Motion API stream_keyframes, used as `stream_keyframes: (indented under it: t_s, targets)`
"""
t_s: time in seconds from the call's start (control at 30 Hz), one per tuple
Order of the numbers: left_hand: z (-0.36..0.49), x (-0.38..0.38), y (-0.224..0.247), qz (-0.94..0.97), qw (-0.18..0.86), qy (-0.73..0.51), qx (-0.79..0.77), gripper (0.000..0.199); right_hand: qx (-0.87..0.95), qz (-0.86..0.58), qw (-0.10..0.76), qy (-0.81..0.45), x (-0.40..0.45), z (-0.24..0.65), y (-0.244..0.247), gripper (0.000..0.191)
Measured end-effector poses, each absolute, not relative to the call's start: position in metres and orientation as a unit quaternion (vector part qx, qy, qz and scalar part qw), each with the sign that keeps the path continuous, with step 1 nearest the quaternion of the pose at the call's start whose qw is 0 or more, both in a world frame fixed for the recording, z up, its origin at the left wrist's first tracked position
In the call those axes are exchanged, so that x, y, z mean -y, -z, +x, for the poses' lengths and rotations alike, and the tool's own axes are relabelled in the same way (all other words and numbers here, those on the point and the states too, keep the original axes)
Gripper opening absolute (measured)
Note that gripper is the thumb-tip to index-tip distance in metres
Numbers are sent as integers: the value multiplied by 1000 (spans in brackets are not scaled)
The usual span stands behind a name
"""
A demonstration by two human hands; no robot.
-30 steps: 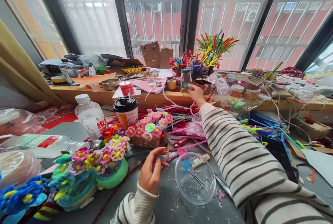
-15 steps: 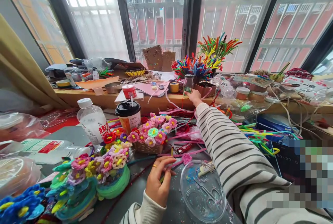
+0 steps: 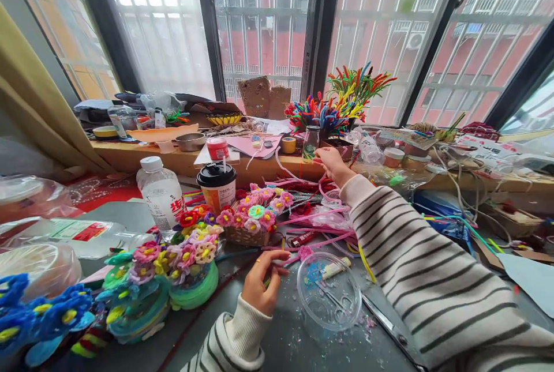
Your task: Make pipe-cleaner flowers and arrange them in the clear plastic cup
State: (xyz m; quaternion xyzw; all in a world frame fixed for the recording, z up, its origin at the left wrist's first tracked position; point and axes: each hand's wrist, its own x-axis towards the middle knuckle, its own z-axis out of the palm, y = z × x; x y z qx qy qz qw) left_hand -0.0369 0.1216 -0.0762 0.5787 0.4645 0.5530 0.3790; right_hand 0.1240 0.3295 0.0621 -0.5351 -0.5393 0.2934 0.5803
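Note:
My right hand (image 3: 332, 163) reaches to the windowsill, its fingers drawn together just right of a small dark-lidded glass jar (image 3: 310, 142). Whether the fingertips touch the jar, or pinch something small, is unclear. Low over the grey table, my left hand (image 3: 262, 281) has its fingers curled in, with a bit of something greenish between them that I cannot make out. Close to its fingertips lies a pink fuzzy flower (image 3: 305, 253) with a pink stem. A round clear plastic tub (image 3: 329, 323) sits to the right, with small scissors (image 3: 341, 303) visible in it.
Fuzzy-wire flower pots (image 3: 194, 288), a flower basket (image 3: 246, 236), a lidded cup (image 3: 217, 187) and a bottle (image 3: 162, 193) crowd the left. Larger scissors (image 3: 385, 320) lie beside the tub. Colourful fuzzy stems (image 3: 320, 112) stand on the cluttered sill.
My right hand has shifted slightly right and down relative to the jar, which stays on the sill. The view has turned slightly, showing the larger scissors. My left hand keeps its curled pose.

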Motion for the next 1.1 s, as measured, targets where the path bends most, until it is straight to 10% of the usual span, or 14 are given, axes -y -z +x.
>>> stream_keyframes:
  t_s: [0.4, 0.73, 1.1]
  targets:
    - [-29, -115, 88, 687, 530, -405, -288, 109, 406, -475, 638, -450, -108, 190, -30, 34]
    - [-15, -131, 69, 666, 557, -392, -304, 86, 427, -531, 651, -335, -70, 166, 61, 38]
    - [-14, -117, 50, 486, 664, -490, -287, 53, 552, -426, 467, -544, -56, 148, 66, 51]
